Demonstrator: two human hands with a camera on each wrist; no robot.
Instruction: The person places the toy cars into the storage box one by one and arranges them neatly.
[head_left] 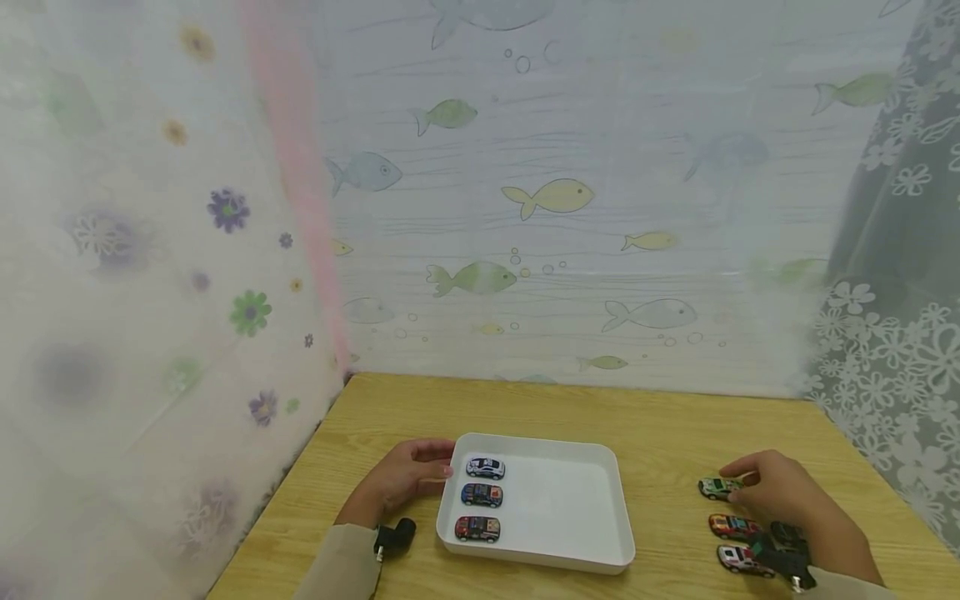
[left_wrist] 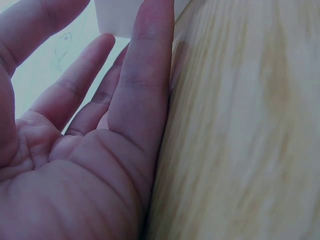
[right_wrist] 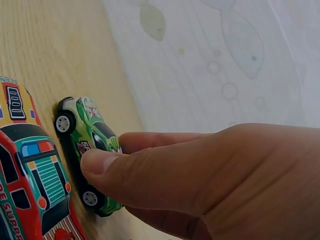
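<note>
Green toy car (head_left: 716,488): at the right side of the table (head_left: 660,417), directly in the right grip (head_left: 787,492), with its front part left uncovered. I cannot tell whether its wheels touch the wood.
Right grip: narrow, pinching the green car; in the right wrist view the thumb presses the side facing the camera, while another finger reaches behind the body.
Left grip (head_left: 401,477): wide and relaxed, fingers extended and thumb held apart, resting low along the wood with its fingertips at the left wall of the white tray (head_left: 558,508).
White tray: shallow, rectangular, near the middle of the table, well apart from the green car.
Cars in the tray: three in a column along its left side; a white one (head_left: 485,468) farthest from the wearer, a blue one (head_left: 482,496) in the middle, a dark red one (head_left: 477,528) nearest.
Cars by the right grip: an orange-red one (head_left: 732,527) just beside the green car, on the wearer's side of it; then a white-and-red one (head_left: 742,560) nearer still; a dark one (head_left: 787,537) to the right, partly hidden under the wrist.
Backdrop: a pale sheet with fish drawings (head_left: 555,250) behind the table, and a flowered sheet (head_left: 150,292) at left.
</note>
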